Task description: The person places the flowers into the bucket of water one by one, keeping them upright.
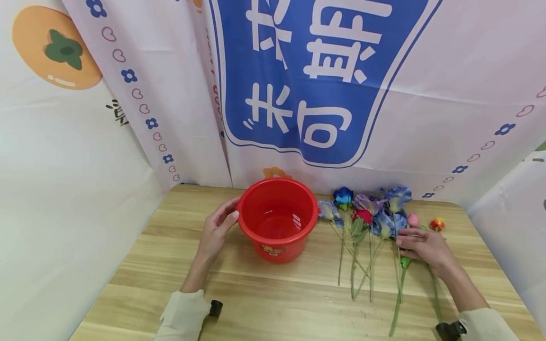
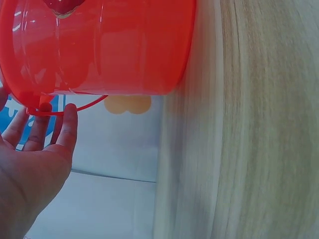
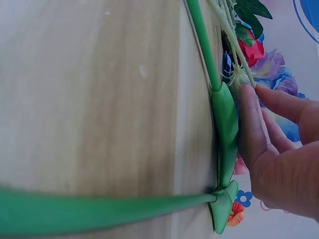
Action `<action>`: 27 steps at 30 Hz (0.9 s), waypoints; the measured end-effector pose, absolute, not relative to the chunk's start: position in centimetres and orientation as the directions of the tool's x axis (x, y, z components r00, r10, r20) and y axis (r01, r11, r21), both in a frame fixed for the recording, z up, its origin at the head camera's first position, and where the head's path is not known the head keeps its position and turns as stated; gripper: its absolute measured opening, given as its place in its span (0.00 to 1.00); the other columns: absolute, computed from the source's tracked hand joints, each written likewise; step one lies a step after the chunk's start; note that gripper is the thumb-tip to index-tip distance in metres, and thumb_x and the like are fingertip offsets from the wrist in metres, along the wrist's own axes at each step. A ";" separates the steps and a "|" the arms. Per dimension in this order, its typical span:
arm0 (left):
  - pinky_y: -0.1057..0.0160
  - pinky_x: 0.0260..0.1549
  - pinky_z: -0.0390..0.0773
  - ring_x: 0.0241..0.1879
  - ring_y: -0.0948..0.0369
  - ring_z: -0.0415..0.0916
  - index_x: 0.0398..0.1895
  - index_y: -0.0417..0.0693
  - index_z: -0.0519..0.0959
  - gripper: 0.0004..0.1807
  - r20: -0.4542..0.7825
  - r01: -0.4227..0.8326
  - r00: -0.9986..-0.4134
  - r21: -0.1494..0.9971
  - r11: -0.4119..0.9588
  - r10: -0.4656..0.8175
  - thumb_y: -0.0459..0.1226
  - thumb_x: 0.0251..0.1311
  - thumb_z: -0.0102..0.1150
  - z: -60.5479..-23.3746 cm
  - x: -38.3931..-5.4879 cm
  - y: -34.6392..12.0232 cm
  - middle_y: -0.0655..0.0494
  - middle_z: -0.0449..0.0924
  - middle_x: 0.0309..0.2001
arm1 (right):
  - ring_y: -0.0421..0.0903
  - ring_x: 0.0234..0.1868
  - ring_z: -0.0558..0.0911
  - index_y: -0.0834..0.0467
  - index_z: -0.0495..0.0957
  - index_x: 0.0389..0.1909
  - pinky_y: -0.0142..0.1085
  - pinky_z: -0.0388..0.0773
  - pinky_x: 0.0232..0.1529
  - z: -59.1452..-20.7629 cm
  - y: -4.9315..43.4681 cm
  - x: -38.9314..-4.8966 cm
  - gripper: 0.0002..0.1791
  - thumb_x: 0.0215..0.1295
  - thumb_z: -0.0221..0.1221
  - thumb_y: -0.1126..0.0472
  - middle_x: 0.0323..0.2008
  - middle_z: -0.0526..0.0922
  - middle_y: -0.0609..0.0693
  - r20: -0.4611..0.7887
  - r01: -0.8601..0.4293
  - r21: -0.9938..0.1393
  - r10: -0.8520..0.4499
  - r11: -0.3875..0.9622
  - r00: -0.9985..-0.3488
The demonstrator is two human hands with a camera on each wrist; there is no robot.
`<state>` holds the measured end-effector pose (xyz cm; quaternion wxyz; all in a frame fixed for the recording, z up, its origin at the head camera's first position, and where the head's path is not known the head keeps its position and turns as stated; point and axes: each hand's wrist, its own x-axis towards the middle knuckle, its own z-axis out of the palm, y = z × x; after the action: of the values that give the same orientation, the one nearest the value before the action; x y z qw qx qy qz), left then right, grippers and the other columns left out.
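A red plastic bucket stands upright on the table, its inside bare in the head view. My left hand grips its left side, the thumb at the rim and the fingers at the thin red handle. Several flowers lie in a loose row to the right, stems toward me. My right hand is over the right part of that row. Its thumb and index finger pinch a pale green stem close above the table. A thicker green stem with broad leaves lies beside these fingers.
Among the flowers are a bright blue rose, a red rose, a pink bud and an orange-yellow bloom. Printed cloth hangs behind and beside the wooden table.
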<state>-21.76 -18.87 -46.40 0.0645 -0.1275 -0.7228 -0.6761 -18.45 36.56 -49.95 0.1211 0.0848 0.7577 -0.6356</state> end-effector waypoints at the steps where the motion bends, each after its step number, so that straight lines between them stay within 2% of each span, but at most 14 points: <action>1: 0.72 0.58 0.86 0.63 0.65 0.78 0.75 0.40 0.73 0.25 0.266 0.272 -0.959 0.961 0.053 0.096 0.36 0.80 0.56 -46.4 -21.8 -18.9 0.38 0.76 0.70 | 0.37 0.44 0.92 0.78 0.61 0.76 0.36 0.92 0.51 -49.9 36.6 -18.4 0.37 0.74 0.66 0.67 0.43 0.90 0.37 -0.293 0.284 -0.943 -0.026 0.171 -0.956; 7: 0.71 0.59 0.85 0.63 0.65 0.78 0.75 0.38 0.73 0.25 0.273 0.278 -0.957 0.960 0.043 0.100 0.35 0.80 0.56 -46.3 -21.9 -18.7 0.37 0.76 0.70 | 0.38 0.45 0.91 0.76 0.63 0.75 0.35 0.92 0.50 -49.3 36.4 -17.9 0.36 0.72 0.67 0.70 0.43 0.91 0.38 -0.284 0.278 -0.954 -0.041 0.109 -0.958; 13: 0.72 0.58 0.86 0.63 0.67 0.79 0.75 0.37 0.73 0.25 0.269 0.273 -0.959 0.962 0.030 0.093 0.34 0.80 0.56 -46.4 -21.8 -18.7 0.36 0.75 0.70 | 0.38 0.47 0.91 0.73 0.65 0.75 0.34 0.91 0.50 -48.1 36.0 -17.2 0.35 0.72 0.67 0.69 0.45 0.89 0.38 -0.220 0.217 -0.973 -0.041 0.075 -0.975; 18: 0.71 0.58 0.86 0.62 0.67 0.79 0.76 0.37 0.73 0.25 0.270 0.274 -0.958 0.961 0.033 0.093 0.34 0.80 0.56 -46.4 -21.8 -18.7 0.36 0.76 0.70 | 0.37 0.48 0.90 0.59 0.76 0.65 0.33 0.91 0.50 -46.9 35.6 -16.6 0.23 0.73 0.66 0.69 0.47 0.89 0.40 -0.167 0.167 -0.986 -0.031 0.015 -0.985; 22: 0.71 0.58 0.86 0.62 0.68 0.79 0.75 0.37 0.73 0.25 0.277 0.282 -0.956 0.959 0.038 0.093 0.34 0.80 0.55 -46.5 -21.8 -18.8 0.35 0.76 0.70 | 0.36 0.49 0.89 0.51 0.79 0.61 0.33 0.91 0.51 -46.2 34.9 -16.3 0.20 0.73 0.66 0.70 0.48 0.89 0.40 -0.147 0.148 -0.988 -0.030 -0.045 -0.989; 24: 0.71 0.58 0.86 0.62 0.68 0.79 0.75 0.37 0.72 0.25 0.280 0.284 -0.956 0.958 0.038 0.092 0.35 0.80 0.55 -46.5 -21.9 -18.7 0.35 0.76 0.70 | 0.36 0.50 0.89 0.50 0.79 0.62 0.33 0.91 0.51 -45.8 34.5 -16.1 0.21 0.73 0.66 0.69 0.50 0.88 0.40 -0.135 0.136 -0.989 -0.027 -0.056 -0.991; 26: 0.71 0.58 0.86 0.62 0.68 0.79 0.76 0.36 0.72 0.25 0.281 0.285 -0.955 0.958 0.034 0.092 0.34 0.80 0.55 -46.6 -21.9 -18.7 0.35 0.75 0.70 | 0.35 0.51 0.88 0.50 0.78 0.64 0.32 0.90 0.52 -45.5 33.9 -15.9 0.22 0.74 0.66 0.69 0.65 0.83 0.49 -0.119 0.120 -0.991 -0.022 -0.060 -0.993; 27: 0.71 0.58 0.86 0.62 0.68 0.79 0.76 0.36 0.72 0.25 0.283 0.287 -0.955 0.957 0.034 0.093 0.34 0.80 0.55 -46.6 -21.9 -18.7 0.35 0.76 0.70 | 0.35 0.51 0.89 0.49 0.79 0.64 0.32 0.90 0.51 -45.3 33.7 -15.8 0.22 0.74 0.65 0.69 0.66 0.82 0.49 -0.107 0.108 -0.992 -0.018 -0.068 -0.994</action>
<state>-21.87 -18.73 -46.58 0.0711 -0.1325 -0.7154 -0.6824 -15.77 33.67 -45.34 0.0430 0.0331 0.6813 -0.7300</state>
